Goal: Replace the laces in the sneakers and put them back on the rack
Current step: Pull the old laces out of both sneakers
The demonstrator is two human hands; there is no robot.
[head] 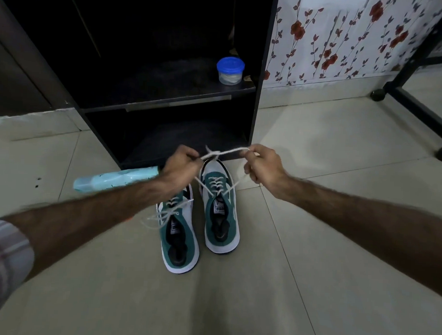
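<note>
**Both hands pinching the lace ends above the right sneaker**

Your left hand [181, 163] and right hand [262, 166] each pinch one end of the white woven cord lace [223, 153], crossed in a loose half-knot between them. It hangs above the toe of the right green-and-white fabric sneaker [219, 207], whose long axis runs away from you toward the black two-shelf wooden rack [257, 93]. Both strands slope down and back toward you into the top eyelets, so tightening likely means pulling the ends apart sideways; neither hand is clearly nearer. The left matching sneaker [178, 238], touching its mate, looks laced but untied. A pale blue glossy cylinder [114, 180] lies beside your left wrist, and a small blue-lidded clear tub [230, 70] sits on the upper shelf.
</note>
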